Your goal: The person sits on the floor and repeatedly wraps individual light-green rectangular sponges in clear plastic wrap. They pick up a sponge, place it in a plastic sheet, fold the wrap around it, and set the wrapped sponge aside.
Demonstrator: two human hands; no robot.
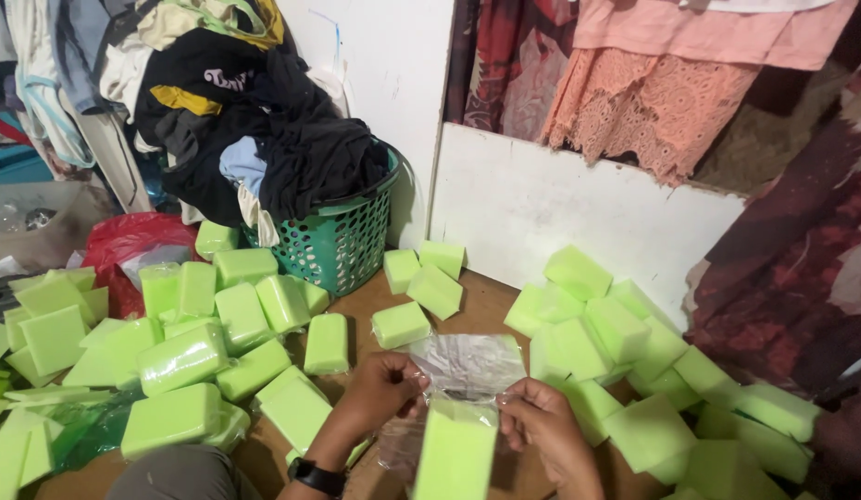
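My left hand (380,393) and my right hand (542,428) both grip a clear plastic bag (467,366) at its sides. A light green sponge block (455,451) stands between the hands, its top at the bag's lower part. A black wristwatch (315,476) sits on my left wrist. Wrapped green sponge blocks (182,356) lie in a heap to the left. Bare green sponge blocks (625,343) are piled to the right.
A green laundry basket (343,243) heaped with dark clothes stands at the back, beside a white board (560,208) leaning on the wall. A red plastic bag (125,243) lies far left. Patterned fabrics (792,268) hang at the right. The floor is brown wood (481,306).
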